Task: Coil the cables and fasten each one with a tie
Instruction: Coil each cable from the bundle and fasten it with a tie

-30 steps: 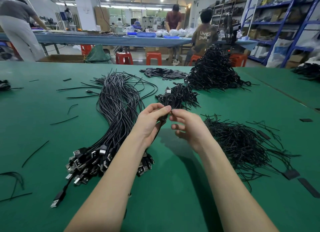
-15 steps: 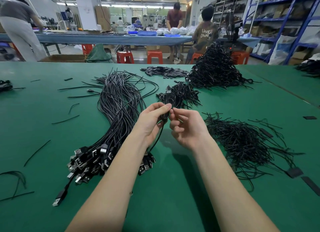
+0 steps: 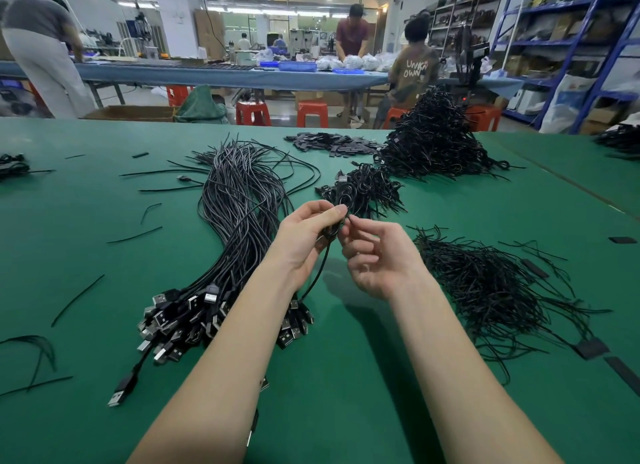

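Both hands meet above the green table (image 3: 86,255), just in front of the small pile of coiled cables (image 3: 363,190), which serves as the landmark here. The left hand (image 3: 304,238) grips a small black coiled cable (image 3: 333,228), its thumb and fingers curled round the bundle; one loose strand of that cable hangs down from the hand toward the table. The right hand (image 3: 377,259) touches the same coil from the right, its thumb and forefinger pinching at a thin black tie (image 3: 350,217) right by the left fingertips, while its other fingers are loosely curled; how far the tie is wrapped cannot be told.

To the left of the small pile lies a long bundle of uncoiled cables (image 3: 239,204), running toward the viewer and ending in a cluster of USB plugs (image 3: 183,321) under the left forearm. To the right and nearer than the small pile, a loose heap of ties (image 3: 491,283) spreads over the table. Behind the small pile and to its right rises a tall mound of finished coils (image 3: 433,141). Directly behind the small pile lies a flat scatter of dark strips (image 3: 332,143). Single stray ties (image 3: 133,235) lie well to the left of it.
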A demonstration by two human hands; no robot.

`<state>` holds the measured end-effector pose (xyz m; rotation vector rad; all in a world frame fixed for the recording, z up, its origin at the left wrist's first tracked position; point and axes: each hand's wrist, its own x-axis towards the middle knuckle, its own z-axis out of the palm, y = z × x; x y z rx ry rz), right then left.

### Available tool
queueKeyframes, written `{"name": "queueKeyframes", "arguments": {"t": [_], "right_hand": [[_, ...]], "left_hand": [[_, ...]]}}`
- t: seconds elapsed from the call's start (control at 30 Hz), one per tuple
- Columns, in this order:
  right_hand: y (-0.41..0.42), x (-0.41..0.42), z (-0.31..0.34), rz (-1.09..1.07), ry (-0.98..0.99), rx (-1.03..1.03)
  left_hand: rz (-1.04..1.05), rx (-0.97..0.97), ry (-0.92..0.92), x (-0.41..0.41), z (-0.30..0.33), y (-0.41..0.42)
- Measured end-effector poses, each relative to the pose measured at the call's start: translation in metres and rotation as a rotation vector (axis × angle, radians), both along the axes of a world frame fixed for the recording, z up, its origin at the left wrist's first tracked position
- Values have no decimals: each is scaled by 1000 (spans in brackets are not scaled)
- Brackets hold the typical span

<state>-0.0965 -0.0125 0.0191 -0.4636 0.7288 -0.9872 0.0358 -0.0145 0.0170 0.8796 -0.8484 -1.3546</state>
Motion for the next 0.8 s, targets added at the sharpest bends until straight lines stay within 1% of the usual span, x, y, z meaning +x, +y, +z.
{"name": "queueKeyframes", "arguments": {"t": [0.03, 0.07, 0.17, 0.2, 0.23, 0.3, 0.37, 0.43, 0.47, 0.5, 0.53, 0.57, 0.6, 0.63, 0.67, 0.7, 0.73, 0.77, 0.8], "right_hand": [[1, 1, 0, 16, 29, -20], [2, 0, -1, -6, 191, -143], [-2, -10, -6, -282, 974, -794], [-3, -14, -9, -330, 1162, -986], [-5, -19, -11, -352, 1279, -1124], [-6, -25, -13, -400, 1357, -1256], [-5, -26, -14, -451, 1358, -1303], [-4, -23, -12, -484, 1356, -1267], [-3, -20, -12, -485, 1356, -1209], [-2, -15, -12, -471, 1320, -1107], [-1, -9, -12, -426, 1202, -951], [-2, -5, -10, -354, 970, -732], [-2, -1, -7, -233, 645, -448], [0, 2, -5, -76, 278, -157], [2, 3, -4, 44, -39, 68], [3, 3, -5, 106, -251, 190], [4, 3, -5, 136, -345, 226], [4, 2, -6, 140, -363, 207], [4, 1, -6, 127, -338, 170]], "left_hand": [[7, 6, 1, 1, 0, 0], [24, 19, -6, 2, -1, 0], [56, 63, -12, 7, -3, -1], [53, 70, -7, 8, -4, -2], [48, 74, -5, 9, -4, -2], [36, 77, -15, 9, -3, -2], [23, 73, -25, 8, -3, -2], [17, 66, -28, 7, -4, -1], [21, 62, -25, 7, -4, -1], [30, 55, -23, 6, -5, -2], [41, 44, -21, 6, -5, -2], [53, 25, -23, 6, -5, -1], [64, -2, -30, 5, -5, -1], [78, -39, -48, 4, -6, -1], [99, -82, -80, 3, -6, 0], [133, -124, -127, 2, -7, 0], [172, -161, -180, 1, -7, 1], [203, -189, -232, 0, -8, 2], [213, -206, -280, -1, -9, 2]]}}
